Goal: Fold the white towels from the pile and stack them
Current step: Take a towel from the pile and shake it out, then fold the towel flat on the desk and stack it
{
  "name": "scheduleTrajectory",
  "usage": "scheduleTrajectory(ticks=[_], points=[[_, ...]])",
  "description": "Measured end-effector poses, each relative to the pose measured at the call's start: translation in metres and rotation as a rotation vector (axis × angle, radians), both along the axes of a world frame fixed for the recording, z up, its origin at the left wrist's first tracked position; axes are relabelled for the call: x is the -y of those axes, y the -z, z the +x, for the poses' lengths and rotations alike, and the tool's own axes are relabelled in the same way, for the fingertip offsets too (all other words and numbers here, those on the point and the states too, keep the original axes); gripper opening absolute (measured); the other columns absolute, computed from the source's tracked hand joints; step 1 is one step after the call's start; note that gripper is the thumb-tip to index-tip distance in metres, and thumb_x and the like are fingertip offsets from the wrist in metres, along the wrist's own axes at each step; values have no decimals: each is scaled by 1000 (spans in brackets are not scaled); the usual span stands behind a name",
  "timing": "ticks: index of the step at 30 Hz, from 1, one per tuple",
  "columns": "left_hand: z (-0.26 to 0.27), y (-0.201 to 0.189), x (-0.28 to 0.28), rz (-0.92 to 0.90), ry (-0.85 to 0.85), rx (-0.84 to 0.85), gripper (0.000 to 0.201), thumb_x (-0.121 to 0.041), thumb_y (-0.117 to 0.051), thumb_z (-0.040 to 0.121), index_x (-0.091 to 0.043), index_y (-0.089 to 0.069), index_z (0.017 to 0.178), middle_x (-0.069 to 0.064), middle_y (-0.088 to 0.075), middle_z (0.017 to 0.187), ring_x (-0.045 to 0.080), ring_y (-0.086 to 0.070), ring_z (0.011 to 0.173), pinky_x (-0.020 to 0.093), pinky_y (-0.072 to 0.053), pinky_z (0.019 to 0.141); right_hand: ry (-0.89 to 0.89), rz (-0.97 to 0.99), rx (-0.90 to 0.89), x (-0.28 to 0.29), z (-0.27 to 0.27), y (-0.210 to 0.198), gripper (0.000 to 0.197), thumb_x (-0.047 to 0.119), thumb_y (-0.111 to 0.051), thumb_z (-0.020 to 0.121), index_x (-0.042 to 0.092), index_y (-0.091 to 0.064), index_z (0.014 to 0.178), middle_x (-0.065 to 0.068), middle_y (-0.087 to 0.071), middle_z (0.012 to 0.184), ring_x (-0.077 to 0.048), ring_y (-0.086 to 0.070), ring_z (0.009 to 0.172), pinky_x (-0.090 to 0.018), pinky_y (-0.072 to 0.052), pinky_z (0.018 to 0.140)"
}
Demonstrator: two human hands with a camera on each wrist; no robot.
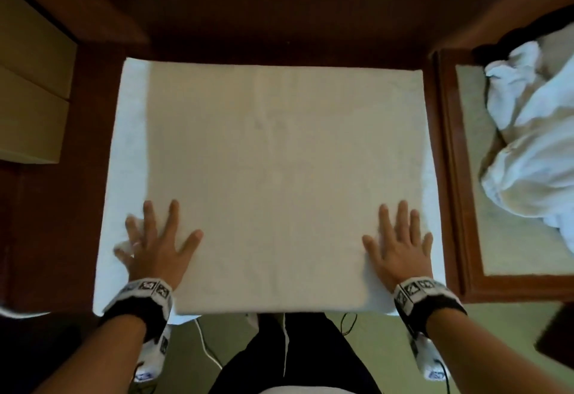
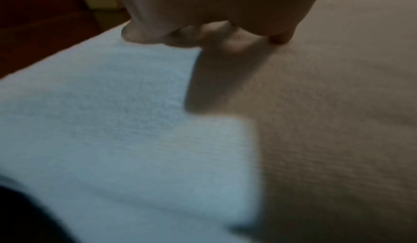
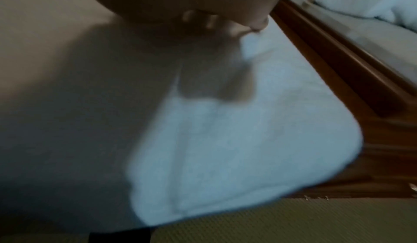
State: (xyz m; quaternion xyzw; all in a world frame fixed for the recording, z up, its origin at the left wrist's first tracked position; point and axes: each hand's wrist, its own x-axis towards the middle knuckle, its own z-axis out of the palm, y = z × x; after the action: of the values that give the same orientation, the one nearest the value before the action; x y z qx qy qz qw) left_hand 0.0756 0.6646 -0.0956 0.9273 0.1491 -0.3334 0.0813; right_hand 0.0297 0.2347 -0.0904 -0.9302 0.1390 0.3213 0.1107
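A large white towel lies folded flat on the dark wooden table, its near edge hanging over the table's front. My left hand lies flat on its near left corner with fingers spread. My right hand lies flat on the near right corner, fingers straight. Neither hand grips any cloth. In the left wrist view the towel fills the frame under the left hand. In the right wrist view the towel shows its rounded near corner below the right hand. The pile of crumpled white towels sits at the right.
The pile rests on a second wood-framed surface right of the table, also seen in the right wrist view. Tan boxes stand at the far left. Greenish floor, cables and the person's dark-clad legs lie below the table edge.
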Motion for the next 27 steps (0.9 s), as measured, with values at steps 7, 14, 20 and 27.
scheduleTrajectory(ticks=[7, 14, 20, 27], points=[[63, 12, -12, 58, 29, 29, 85, -86, -30, 82, -55, 9, 151, -10, 26, 163, 33, 14, 152, 73, -12, 112, 4, -12, 74, 9, 67, 18, 75, 69, -26, 94, 41, 11, 154, 5, 32, 159, -27, 23, 149, -64, 1, 117], [117, -2, -12, -81, 43, 61, 92, -78, -53, 82, -49, -6, 156, -11, 16, 166, 24, 11, 153, 59, -6, 121, 90, 13, 65, 11, 133, 9, 70, 59, -39, 97, 39, -6, 155, 1, 16, 165, -29, 14, 151, -63, -3, 118], [-10, 6, -10, -39, 126, 1, 93, -90, -24, 75, -53, 16, 151, -6, 32, 161, 29, 19, 151, 68, -5, 117, 14, 21, -22, -6, -4, 1, 68, 63, -17, 98, 43, 19, 152, 5, 38, 156, -22, 27, 147, -63, 1, 118], [45, 12, -9, 12, 136, 23, 93, -92, -26, 73, -58, 17, 147, -10, 31, 161, 31, 19, 151, 73, -6, 113, -23, -13, 15, 15, 61, 15, 71, 66, -22, 97, 42, 15, 152, 5, 34, 158, -23, 26, 148, -63, 3, 117]])
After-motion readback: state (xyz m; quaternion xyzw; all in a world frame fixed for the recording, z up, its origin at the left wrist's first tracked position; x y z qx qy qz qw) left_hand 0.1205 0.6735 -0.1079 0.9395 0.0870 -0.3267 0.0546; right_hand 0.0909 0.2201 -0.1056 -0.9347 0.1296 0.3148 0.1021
